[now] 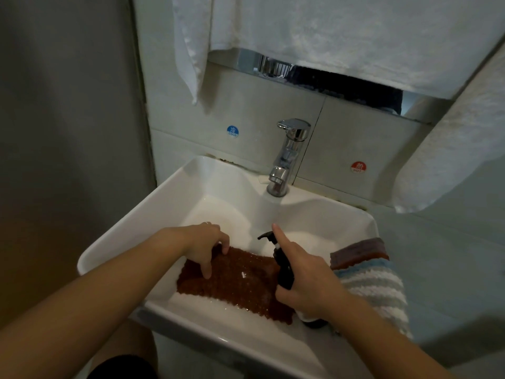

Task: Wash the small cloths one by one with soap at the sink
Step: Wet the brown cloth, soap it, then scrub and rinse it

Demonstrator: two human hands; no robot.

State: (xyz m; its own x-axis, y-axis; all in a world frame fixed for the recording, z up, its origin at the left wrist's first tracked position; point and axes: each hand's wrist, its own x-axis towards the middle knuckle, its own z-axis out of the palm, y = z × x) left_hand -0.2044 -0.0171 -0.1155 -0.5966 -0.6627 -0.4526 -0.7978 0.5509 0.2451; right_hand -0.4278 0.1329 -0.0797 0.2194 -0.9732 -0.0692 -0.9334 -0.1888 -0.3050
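A brown knobbly cloth lies spread in the white sink. My left hand grips its far left edge, thumb on top of the fabric. My right hand holds a black pump soap bottle over the cloth's right side, fingers wrapped round the body and the index finger raised straight above the pump head. A small white blob of soap sits on the cloth's middle. More cloths, a blue-and-white striped one and a purple-and-red one, rest stacked on the sink's right rim.
A chrome tap stands at the back of the sink, no water running. Blue cold and red hot stickers mark the tiled wall. White towels hang above and at the right.
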